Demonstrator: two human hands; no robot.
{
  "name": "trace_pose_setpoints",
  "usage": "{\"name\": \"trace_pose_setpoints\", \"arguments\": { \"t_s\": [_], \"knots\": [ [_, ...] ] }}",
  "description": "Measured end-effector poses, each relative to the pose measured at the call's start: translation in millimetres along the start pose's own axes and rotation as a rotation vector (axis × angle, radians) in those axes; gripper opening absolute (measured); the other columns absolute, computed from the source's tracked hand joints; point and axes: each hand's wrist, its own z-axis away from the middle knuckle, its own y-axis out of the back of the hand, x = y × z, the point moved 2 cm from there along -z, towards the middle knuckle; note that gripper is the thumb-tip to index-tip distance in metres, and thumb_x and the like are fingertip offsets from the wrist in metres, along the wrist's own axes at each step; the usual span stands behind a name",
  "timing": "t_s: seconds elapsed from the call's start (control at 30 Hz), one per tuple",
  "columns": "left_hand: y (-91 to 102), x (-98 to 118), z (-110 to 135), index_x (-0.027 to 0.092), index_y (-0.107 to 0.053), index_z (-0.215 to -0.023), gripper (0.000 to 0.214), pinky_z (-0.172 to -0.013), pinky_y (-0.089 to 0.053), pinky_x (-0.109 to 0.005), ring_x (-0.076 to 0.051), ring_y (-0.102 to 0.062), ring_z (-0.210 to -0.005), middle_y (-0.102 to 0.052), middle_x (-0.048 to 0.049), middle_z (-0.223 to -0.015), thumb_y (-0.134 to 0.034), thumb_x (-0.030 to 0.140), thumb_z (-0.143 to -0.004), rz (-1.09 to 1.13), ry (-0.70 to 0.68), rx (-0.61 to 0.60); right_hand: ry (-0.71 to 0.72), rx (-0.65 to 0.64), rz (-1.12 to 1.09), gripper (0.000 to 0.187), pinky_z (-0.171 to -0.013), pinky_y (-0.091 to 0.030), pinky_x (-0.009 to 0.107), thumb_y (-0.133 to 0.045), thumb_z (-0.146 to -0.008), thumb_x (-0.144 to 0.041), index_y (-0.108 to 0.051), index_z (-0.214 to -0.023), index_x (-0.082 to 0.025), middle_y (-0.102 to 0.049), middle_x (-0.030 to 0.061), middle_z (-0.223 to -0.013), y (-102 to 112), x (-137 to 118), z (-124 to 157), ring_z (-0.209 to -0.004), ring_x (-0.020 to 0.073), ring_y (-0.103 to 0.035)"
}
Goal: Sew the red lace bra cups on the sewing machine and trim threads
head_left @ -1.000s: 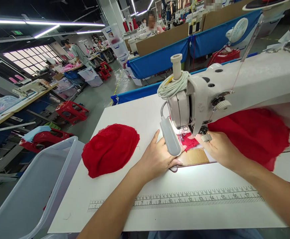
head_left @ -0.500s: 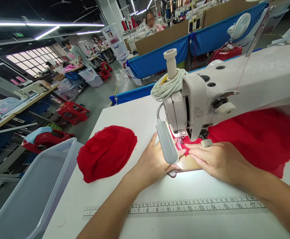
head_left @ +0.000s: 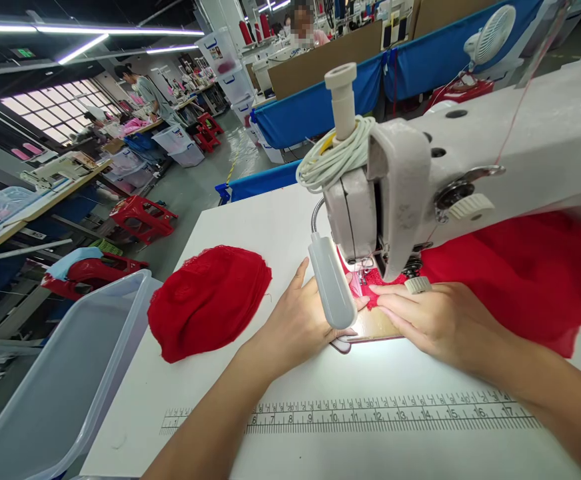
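Red fabric (head_left: 510, 280) lies under the arm of the white sewing machine (head_left: 405, 180), its lace-like edge beneath the needle and presser foot (head_left: 363, 275). My left hand (head_left: 303, 313) rests flat to the left of the needle, fingers stretched out, partly behind the grey lamp (head_left: 333, 283). Its fingertips reach the fabric's edge. On the other side, my right hand (head_left: 433, 317) lies with extended fingers, the tips pressing the red fabric just in front of the presser foot. A stack of red fabric pieces (head_left: 209, 303) sits on the table to the left.
A printed ruler (head_left: 350, 417) runs along the front of the white table (head_left: 280, 453). At the left edge stands a translucent plastic bin (head_left: 35, 400). Behind are red stools (head_left: 143, 219), blue cloth screens (head_left: 315, 107), a white fan (head_left: 490, 37) and people at other machines.
The view has shifted slightly, so the machine appears nearer and a little larger. Both hands stay at nearly the same place on the fabric by the needle.
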Motion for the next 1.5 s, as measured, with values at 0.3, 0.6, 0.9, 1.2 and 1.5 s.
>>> {"name": "trace_pose_setpoints", "arguments": {
  "t_s": [0.3, 0.6, 0.9, 1.2, 1.5],
  "knots": [
    [2.9, 2.7, -0.7, 0.027, -0.055, -0.134, 0.046, -0.113, -0.028, -0.062, -0.027, -0.052, -0.126, -0.054, -0.008, -0.142, -0.032, 0.046, -0.099, 0.0, -0.013, 0.002, 0.022, 0.013, 0.031, 0.029, -0.047, -0.021, 0.029, -0.042, -0.091, -0.011, -0.068, -0.082, -0.018, -0.066, 0.0007, -0.063, 2.4, -0.3, -0.9, -0.046, 0.0116, -0.044],
    [5.2, 4.7, -3.4, 0.028, -0.057, -0.132, 0.042, -0.112, -0.028, -0.062, -0.028, -0.05, -0.127, -0.055, -0.0079, -0.141, -0.036, 0.045, -0.099, -0.016, 0.017, -0.058, 0.013, 0.011, 0.047, 0.031, -0.046, -0.017, 0.029, -0.041, -0.089, -0.01, -0.063, -0.07, -0.019, -0.052, -0.0021, -0.051, 3.5, -1.1, -3.8, -0.043, 0.0116, -0.034],
    [2.3, 4.1, -4.1, 0.028, -0.054, -0.135, 0.044, -0.108, -0.033, -0.063, -0.029, -0.053, -0.12, -0.056, -0.0089, -0.138, -0.035, 0.045, -0.099, -0.006, 0.036, -0.066, 0.021, 0.028, 0.075, 0.028, -0.046, -0.018, 0.029, -0.043, -0.086, -0.007, -0.063, -0.071, -0.018, -0.059, -0.0012, -0.059, 1.4, 1.0, -2.7, -0.044, 0.0102, -0.035],
    [-1.5, 2.1, -4.6, 0.026, -0.054, -0.135, 0.044, -0.105, -0.037, -0.061, -0.029, -0.055, -0.114, -0.061, -0.0095, -0.131, -0.04, 0.045, -0.098, -0.005, 0.034, -0.045, -0.016, 0.003, 0.083, 0.028, -0.045, -0.017, 0.028, -0.041, -0.086, -0.008, -0.06, -0.068, -0.02, -0.048, -0.0024, -0.055, 1.7, 0.5, -7.2, -0.047, 0.0116, -0.033],
    [-11.5, -2.9, -9.3, 0.02, -0.064, -0.118, 0.032, -0.102, -0.042, -0.054, -0.025, -0.06, -0.103, -0.07, -0.0079, -0.106, -0.046, 0.038, -0.098, 0.035, 0.008, 0.11, -0.023, 0.0, 0.077, 0.026, -0.047, -0.016, 0.028, -0.041, -0.09, -0.011, -0.064, -0.082, -0.019, -0.061, -0.0002, -0.066, -1.9, 3.4, -4.7, -0.045, 0.0098, -0.035]
  ]
}}
